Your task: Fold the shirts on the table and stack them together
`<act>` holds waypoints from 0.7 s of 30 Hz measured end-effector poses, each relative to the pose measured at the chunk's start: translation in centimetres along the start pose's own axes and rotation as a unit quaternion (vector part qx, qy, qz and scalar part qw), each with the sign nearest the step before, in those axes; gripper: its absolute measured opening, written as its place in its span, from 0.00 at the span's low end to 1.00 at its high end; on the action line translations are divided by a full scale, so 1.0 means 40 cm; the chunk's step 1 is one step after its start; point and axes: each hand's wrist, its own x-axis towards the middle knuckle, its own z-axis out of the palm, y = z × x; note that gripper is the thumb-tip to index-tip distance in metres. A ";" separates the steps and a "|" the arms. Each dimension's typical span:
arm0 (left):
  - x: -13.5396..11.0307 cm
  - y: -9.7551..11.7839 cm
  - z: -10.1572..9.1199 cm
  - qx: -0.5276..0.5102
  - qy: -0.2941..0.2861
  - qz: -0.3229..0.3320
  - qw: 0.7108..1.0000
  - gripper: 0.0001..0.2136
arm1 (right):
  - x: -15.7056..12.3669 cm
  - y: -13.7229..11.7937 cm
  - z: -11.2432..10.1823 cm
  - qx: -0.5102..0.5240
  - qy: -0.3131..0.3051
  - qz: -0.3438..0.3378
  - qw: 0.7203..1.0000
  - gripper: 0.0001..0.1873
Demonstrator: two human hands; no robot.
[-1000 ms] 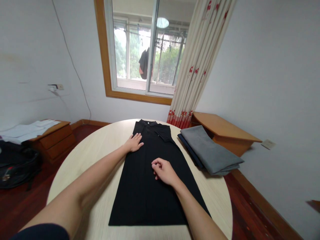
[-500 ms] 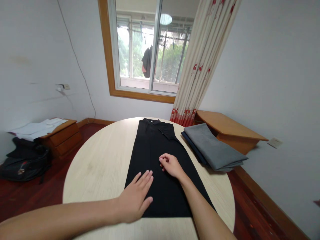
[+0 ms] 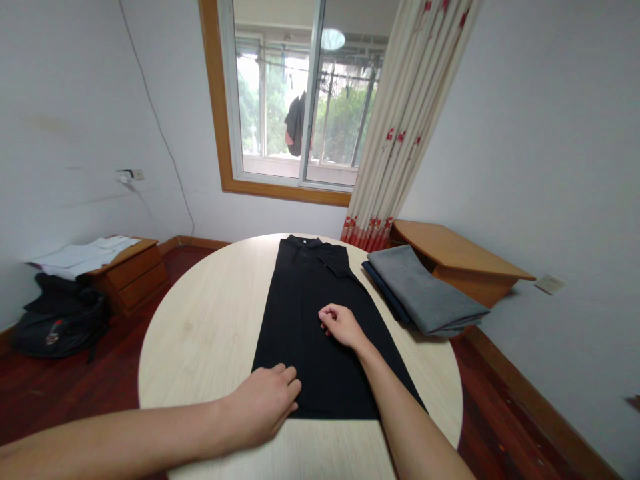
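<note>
A black polo shirt (image 3: 305, 313), folded lengthwise, lies flat on the round wooden table (image 3: 200, 300), its collar at the far edge and its hem towards me. My left hand (image 3: 265, 403) is at the hem's left corner with its fingers curled under. Its fingertips are hidden, so whether cloth is pinched in them does not show. Over the middle of the shirt, my right hand (image 3: 343, 325) is loosely closed, with nothing visible in it. A short sleeve (image 3: 334, 260) is folded back across the shirt's upper right.
Grey folded cloth (image 3: 425, 290) lies on darker folded cloth at the table's right, against a wooden desk (image 3: 460, 250). Papers (image 3: 85, 253) lie on a small drawer cabinet (image 3: 135, 280) at the left, beside a black bag (image 3: 60, 320). A curtain (image 3: 400, 133) hangs by the window.
My left hand has gone from flat with spread fingers to curled, moving slightly nearer the hem. My right hand keeps its place and shape. The view has shifted a little.
</note>
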 end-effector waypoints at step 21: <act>0.287 -0.247 0.028 -0.012 0.079 -0.020 0.997 0.29 | 0.001 -0.011 -0.022 -0.027 -0.003 0.016 0.999 0.11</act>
